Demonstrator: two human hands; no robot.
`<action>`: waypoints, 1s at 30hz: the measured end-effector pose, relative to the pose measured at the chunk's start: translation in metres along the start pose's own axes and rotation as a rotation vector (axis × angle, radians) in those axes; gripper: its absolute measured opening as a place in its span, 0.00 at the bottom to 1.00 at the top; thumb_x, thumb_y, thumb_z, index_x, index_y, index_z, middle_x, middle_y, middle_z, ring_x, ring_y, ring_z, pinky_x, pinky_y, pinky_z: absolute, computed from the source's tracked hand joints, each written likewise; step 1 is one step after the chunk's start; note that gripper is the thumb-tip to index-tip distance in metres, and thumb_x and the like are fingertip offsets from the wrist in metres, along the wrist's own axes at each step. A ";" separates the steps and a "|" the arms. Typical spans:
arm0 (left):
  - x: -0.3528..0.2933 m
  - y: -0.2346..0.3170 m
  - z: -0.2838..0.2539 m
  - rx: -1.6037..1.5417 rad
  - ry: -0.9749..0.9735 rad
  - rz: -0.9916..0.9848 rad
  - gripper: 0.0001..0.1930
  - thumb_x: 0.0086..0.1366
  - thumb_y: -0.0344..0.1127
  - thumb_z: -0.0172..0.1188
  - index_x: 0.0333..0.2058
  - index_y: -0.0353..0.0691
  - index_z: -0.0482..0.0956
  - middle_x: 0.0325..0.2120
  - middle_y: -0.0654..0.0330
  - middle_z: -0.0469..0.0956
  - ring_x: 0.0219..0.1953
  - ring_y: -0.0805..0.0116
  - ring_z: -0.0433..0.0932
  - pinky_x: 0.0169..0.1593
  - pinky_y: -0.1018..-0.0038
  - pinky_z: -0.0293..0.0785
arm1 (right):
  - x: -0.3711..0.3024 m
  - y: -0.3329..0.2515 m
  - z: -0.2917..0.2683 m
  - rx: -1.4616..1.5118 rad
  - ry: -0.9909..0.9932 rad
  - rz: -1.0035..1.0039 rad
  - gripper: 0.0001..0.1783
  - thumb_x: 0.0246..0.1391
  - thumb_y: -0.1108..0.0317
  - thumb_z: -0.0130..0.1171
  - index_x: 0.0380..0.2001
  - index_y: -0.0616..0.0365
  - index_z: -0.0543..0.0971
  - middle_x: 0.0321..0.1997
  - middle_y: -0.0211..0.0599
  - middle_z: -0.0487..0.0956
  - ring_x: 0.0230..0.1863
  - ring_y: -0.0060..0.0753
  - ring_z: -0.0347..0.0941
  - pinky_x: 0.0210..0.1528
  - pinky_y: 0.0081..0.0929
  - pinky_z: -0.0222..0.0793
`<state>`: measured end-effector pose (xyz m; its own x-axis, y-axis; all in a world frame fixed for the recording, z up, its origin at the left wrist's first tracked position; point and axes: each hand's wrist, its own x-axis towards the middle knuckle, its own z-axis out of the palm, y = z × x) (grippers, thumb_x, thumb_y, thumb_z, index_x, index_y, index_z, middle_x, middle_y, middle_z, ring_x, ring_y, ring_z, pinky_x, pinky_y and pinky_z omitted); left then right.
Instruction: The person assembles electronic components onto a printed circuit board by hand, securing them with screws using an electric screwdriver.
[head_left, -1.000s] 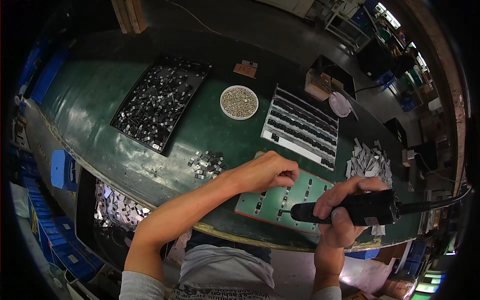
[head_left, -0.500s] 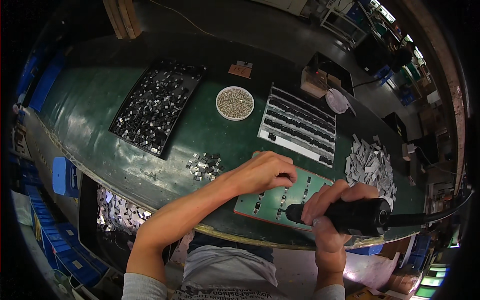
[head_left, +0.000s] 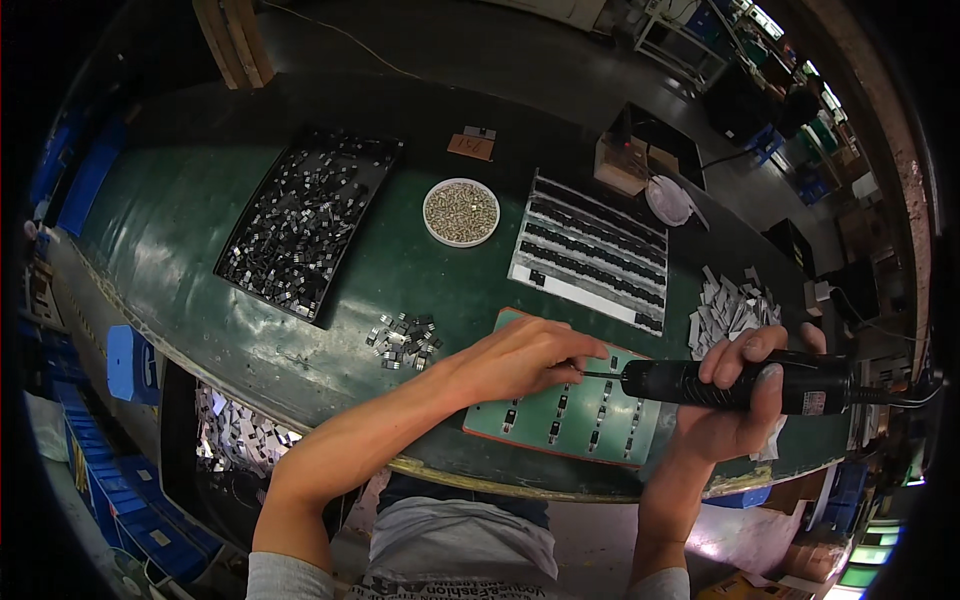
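Observation:
My right hand (head_left: 735,390) grips a black electric screwdriver (head_left: 670,383), held nearly level, its thin bit pointing left. The bit's tip reaches the fingertips of my left hand (head_left: 530,358), which are pinched together above the far part of a green board (head_left: 620,420). Whatever they pinch is too small to make out. Rows of small black electronic parts with metal tabs (head_left: 556,415) lie on the board. A loose pile of similar parts (head_left: 403,340) lies left of my left forearm.
A black tray of black parts (head_left: 310,215) stands on the left of the green table (head_left: 160,230). A round white dish of small metal pieces (head_left: 461,212) is at the middle, beside a rack of dark strips (head_left: 590,250). Grey flat pieces (head_left: 735,305) are heaped at right.
The screwdriver has swung up and away from the board's near rows, its bit now meeting my left fingertips. My left hand has turned slightly, fingers now pointing right.

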<state>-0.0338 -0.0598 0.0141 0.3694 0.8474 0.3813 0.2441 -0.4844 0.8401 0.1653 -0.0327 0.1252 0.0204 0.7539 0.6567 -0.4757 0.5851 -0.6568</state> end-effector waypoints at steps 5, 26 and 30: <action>0.002 0.001 -0.001 -0.008 -0.025 0.000 0.21 0.57 0.24 0.69 0.51 0.37 0.81 0.34 0.54 0.84 0.37 0.56 0.84 0.40 0.65 0.81 | 0.000 0.003 -0.001 0.015 -0.021 0.017 0.32 0.62 0.71 0.55 0.66 0.57 0.56 0.36 0.46 0.74 0.24 0.27 0.72 0.25 0.28 0.76; 0.006 0.011 -0.003 0.041 0.076 -0.055 0.23 0.59 0.23 0.65 0.55 0.36 0.78 0.38 0.53 0.83 0.42 0.53 0.81 0.46 0.61 0.79 | 0.021 0.027 -0.019 -0.173 0.074 0.129 0.30 0.56 0.79 0.60 0.61 0.63 0.62 0.37 0.47 0.77 0.24 0.27 0.72 0.28 0.27 0.74; 0.007 0.014 -0.001 -0.018 0.027 -0.091 0.23 0.59 0.21 0.63 0.55 0.34 0.77 0.41 0.50 0.81 0.44 0.49 0.80 0.46 0.60 0.78 | 0.019 0.032 -0.020 -0.217 -0.005 0.117 0.27 0.58 0.77 0.59 0.60 0.60 0.64 0.34 0.40 0.75 0.24 0.25 0.70 0.28 0.26 0.72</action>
<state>-0.0287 -0.0606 0.0291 0.3224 0.8934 0.3128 0.2592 -0.4012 0.8786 0.1682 0.0068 0.1090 -0.0283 0.8190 0.5731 -0.2747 0.5448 -0.7923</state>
